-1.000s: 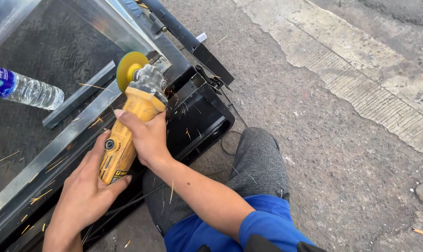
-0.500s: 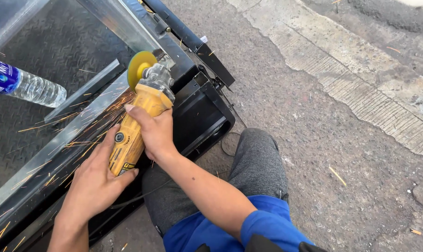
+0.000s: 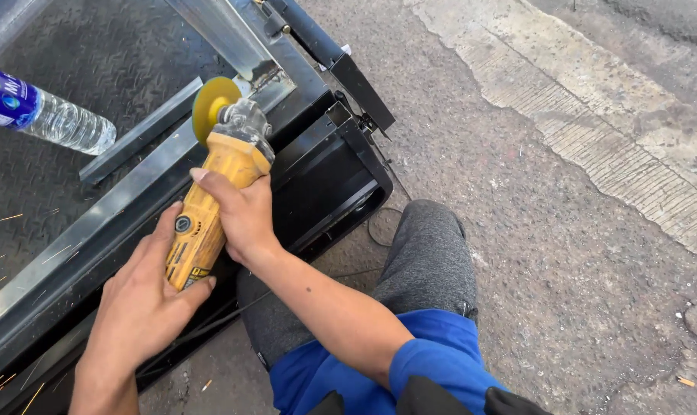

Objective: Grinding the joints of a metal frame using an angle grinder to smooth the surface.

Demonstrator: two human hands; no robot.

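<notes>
Steel frame under a yellow grinder, both bare hands clenched on the tool

Black metal frame (image 3: 325,165) lies along the ground, its grey rail (image 3: 110,211) running to the upper corner, where the yellow angle grinder (image 3: 210,196) sets its disc (image 3: 210,104) at the joint. The right hand (image 3: 241,211) wraps the body near the head and the left hand (image 3: 145,300) grips the tail. Likely risks: the disc could bind at the corner and kick toward the ungloved fingers; sparks (image 3: 10,219) fly across the plate toward the plastic water bottle (image 3: 45,111) lying near the frame's far edge, and could scorch it.
</notes>
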